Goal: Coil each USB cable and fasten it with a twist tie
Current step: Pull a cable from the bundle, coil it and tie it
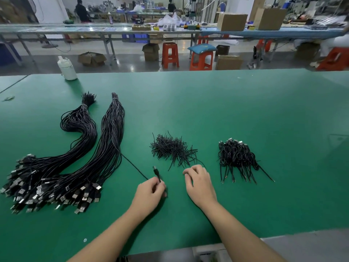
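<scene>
My left hand (151,192) pinches one black USB cable (132,163) near its plug, which sticks up above the fingers. That cable runs back left into the right of two long bundles of black USB cables (105,148) lying on the green table. My right hand (200,183) rests palm down with curled fingertips at the near edge of a heap of black twist ties (171,148); whether it holds a tie is hidden. A pile of coiled, tied cables (236,156) lies to the right.
The second cable bundle (75,129) lies further left, its plugs fanned out near the table's left front. A white bottle (67,69) stands at the table's far left. The table's front edge (207,244) runs close under my forearms. Stools and benches stand beyond.
</scene>
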`<state>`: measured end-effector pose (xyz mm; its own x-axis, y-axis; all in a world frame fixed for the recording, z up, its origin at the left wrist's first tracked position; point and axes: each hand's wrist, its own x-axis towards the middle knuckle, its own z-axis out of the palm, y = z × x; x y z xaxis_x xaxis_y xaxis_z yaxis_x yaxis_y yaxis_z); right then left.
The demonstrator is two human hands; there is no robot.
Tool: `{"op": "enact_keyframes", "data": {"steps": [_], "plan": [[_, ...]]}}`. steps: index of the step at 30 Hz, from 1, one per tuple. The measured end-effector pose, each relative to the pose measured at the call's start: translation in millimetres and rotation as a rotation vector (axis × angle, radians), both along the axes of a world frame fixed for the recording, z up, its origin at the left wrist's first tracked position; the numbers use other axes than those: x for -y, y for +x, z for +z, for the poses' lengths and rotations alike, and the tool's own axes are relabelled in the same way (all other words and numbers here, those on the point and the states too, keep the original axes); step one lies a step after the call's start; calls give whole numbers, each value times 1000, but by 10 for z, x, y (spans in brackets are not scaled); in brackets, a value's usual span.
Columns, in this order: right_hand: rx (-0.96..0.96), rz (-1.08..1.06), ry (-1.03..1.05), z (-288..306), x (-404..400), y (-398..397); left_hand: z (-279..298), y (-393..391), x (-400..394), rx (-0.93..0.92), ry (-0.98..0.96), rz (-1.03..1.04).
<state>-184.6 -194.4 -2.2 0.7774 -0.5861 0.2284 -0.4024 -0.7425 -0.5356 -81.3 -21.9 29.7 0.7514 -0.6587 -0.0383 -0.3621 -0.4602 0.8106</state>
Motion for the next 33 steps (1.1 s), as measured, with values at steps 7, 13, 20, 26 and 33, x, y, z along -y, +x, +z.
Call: {"op": "enact_keyframes", "data": {"steps": [7, 13, 20, 26, 33], "plan": [[-66, 268, -20, 139, -95, -82, 51, -30, 188, -292, -238, 131], [190, 151, 737, 252, -377, -99, 103, -143, 310, -144, -310, 169], [421, 123, 1049, 506, -458, -26, 326, -178, 330, -199, -398, 99], [454, 158, 1031, 665, -511, -11, 527, -181, 302, -373, -579, 97], [416, 274, 908, 816, -537, 3, 649, -155, 250, -462, -527, -85]]}}
